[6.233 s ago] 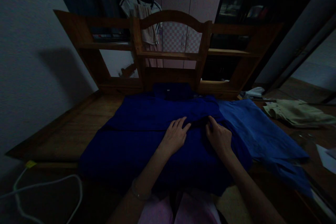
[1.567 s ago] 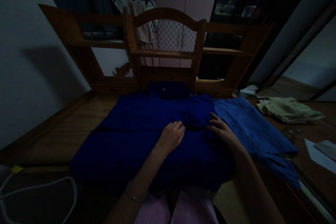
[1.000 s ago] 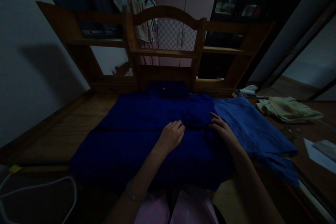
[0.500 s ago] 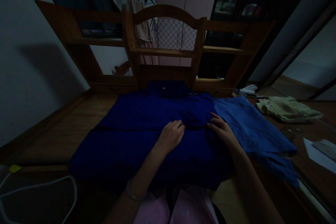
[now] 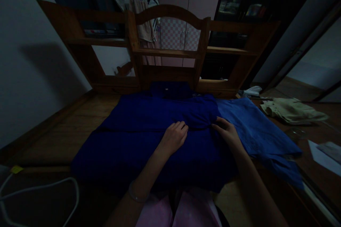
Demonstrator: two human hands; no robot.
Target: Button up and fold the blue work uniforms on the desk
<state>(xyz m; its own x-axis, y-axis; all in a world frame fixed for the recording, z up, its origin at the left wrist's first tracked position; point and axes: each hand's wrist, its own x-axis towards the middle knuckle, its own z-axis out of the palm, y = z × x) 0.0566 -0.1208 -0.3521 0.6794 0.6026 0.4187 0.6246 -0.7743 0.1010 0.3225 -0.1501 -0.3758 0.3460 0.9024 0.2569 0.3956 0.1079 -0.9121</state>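
A dark blue collared shirt (image 5: 128, 149) lies spread across a wooden desk, its collar towards the back and its lower edge hanging over the front. My left hand (image 5: 175, 135) rests on the middle of the shirt, fingers curled down and closed on the cloth. At the shirt's right part, my right hand (image 5: 227, 132) pinches a bit of the fabric between thumb and fingers. Creases run from that pinch towards the left hand. A crosswise fold line crosses the shirt at the height of the hands. The left fingertips are partly hidden.
A lighter blue garment (image 5: 247, 124) lies right of the shirt, partly under its edge. Pale folded clothes (image 5: 293, 110), a clear glass object (image 5: 296, 134) and white paper (image 5: 323, 156) are farther right. A wooden shelf unit (image 5: 170, 54) stands behind. A white cable (image 5: 39, 187) loops at lower left.
My right hand has closed its fingers on the shirt, and the cloth there is now more creased. The left hand has stayed in nearly the same place.
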